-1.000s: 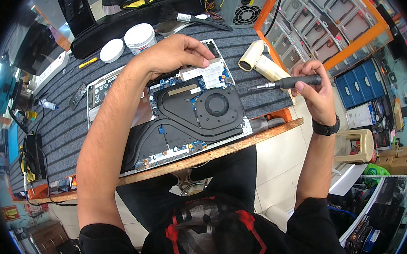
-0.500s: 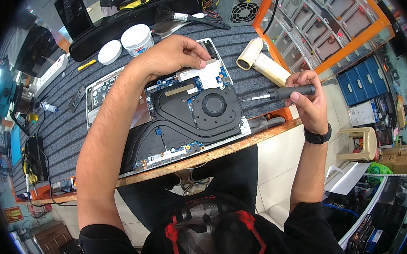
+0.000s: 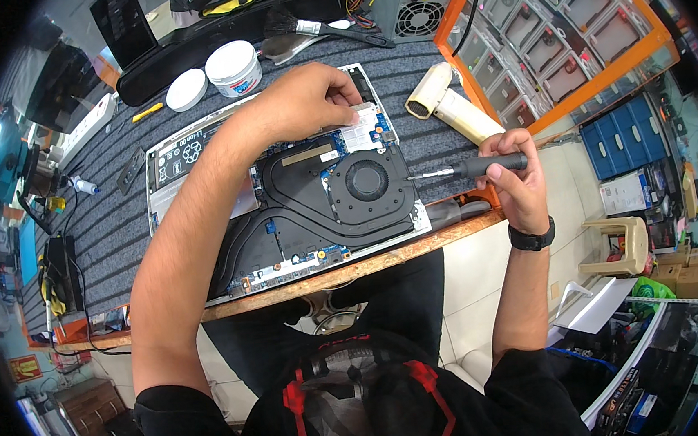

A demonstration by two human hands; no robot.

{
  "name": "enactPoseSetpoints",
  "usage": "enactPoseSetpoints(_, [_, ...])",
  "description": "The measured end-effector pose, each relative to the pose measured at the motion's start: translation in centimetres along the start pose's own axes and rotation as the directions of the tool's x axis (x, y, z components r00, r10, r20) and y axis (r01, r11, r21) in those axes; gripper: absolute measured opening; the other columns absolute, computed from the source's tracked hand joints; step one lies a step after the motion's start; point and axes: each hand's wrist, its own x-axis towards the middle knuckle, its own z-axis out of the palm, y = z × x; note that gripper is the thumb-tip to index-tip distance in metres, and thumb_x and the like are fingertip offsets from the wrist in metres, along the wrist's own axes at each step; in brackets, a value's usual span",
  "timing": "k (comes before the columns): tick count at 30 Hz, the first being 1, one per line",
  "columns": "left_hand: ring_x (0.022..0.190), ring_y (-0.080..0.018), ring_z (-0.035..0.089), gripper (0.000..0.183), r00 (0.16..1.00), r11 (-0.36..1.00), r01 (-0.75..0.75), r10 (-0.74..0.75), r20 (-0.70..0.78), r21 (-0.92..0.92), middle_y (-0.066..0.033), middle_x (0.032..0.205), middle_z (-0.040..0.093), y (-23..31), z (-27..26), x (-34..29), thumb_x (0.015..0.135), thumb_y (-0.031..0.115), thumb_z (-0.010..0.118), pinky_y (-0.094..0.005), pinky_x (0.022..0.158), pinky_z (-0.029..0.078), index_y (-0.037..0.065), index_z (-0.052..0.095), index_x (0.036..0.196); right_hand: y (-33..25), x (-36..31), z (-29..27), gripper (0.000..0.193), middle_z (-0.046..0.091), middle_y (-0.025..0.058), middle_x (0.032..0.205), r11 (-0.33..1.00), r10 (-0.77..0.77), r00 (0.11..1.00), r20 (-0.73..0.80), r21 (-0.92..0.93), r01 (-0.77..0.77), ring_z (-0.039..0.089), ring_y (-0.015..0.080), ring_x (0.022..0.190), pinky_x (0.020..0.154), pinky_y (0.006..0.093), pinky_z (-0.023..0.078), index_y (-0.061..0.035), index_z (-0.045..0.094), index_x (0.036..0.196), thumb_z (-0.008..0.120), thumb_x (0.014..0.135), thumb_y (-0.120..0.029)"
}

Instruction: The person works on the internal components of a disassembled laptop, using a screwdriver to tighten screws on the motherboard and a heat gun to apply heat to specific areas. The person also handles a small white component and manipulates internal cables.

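Note:
An opened laptop (image 3: 316,212) lies on the grey ribbed mat, its battery, heat pipes and round fan (image 3: 366,180) showing. My left hand (image 3: 307,102) reaches over it, with thumb and fingertips closed at the edge of a small silver metal plate (image 3: 361,132) near the board's upper right corner. The hand hides part of the plate. In my right hand (image 3: 523,192) is a dark grey screwdriver (image 3: 484,165), held level with its thin tip pointing left, close to the fan's right side. My left forearm covers part of the battery (image 3: 171,170).
Beyond the laptop stand a white tub (image 3: 233,70) and its lid (image 3: 187,90), beside a black-bristled brush (image 3: 309,28). A cream heat-gun-like tool (image 3: 447,104) lies right of the laptop. An orange-framed case (image 3: 548,38) rises behind it. The worn wooden table edge (image 3: 353,268) runs close in front.
The silver plate, raised and tilted before, now sits lower against the board. My left fingers have come down with it. The screwdriver has shifted left, its tip nearer the fan.

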Motion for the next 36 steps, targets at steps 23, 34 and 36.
enactPoseSetpoints(23, [0.115,-0.0301,0.064,0.026,0.923,0.868,-0.317,0.375,-0.085,0.382,-0.0111,0.122,0.069,0.3,2.6,-3.8,0.093,0.020,0.075,-0.0406,0.099,0.052,0.005,0.078,0.114,0.5,-0.1,-0.4,0.038,0.061,0.0133,0.106,1.000,-0.028,1.000,0.003,0.013,0.028,0.063,0.0142,0.082,0.074,0.0283,0.057,-0.0083,0.047,0.118,0.075,0.092,-0.002])
enactPoseSetpoints(34, [0.113,-0.0308,0.064,0.026,0.930,0.870,-0.301,0.358,-0.080,0.391,-0.0105,0.118,0.070,0.5,2.8,-4.2,0.093,0.018,0.074,-0.0413,0.097,0.053,0.004,0.076,0.115,0.5,-0.2,-0.2,0.042,0.061,0.0143,0.109,0.998,-0.053,0.997,-0.054,0.035,0.055,0.066,0.0178,0.087,0.077,0.0324,0.060,-0.0077,0.047,0.124,0.075,0.093,-0.003])
enactPoseSetpoints(36, [0.112,-0.0316,0.064,0.025,0.948,0.886,-0.268,0.312,-0.057,0.379,-0.0116,0.116,0.068,1.1,2.2,-3.9,0.094,0.014,0.070,-0.0412,0.097,0.052,0.003,0.074,0.116,0.6,-0.2,-0.4,0.042,0.060,0.0145,0.111,0.998,-0.059,0.997,-0.052,0.028,0.061,0.067,0.0182,0.089,0.077,0.0328,0.061,-0.0080,0.046,0.125,0.074,0.093,-0.003])
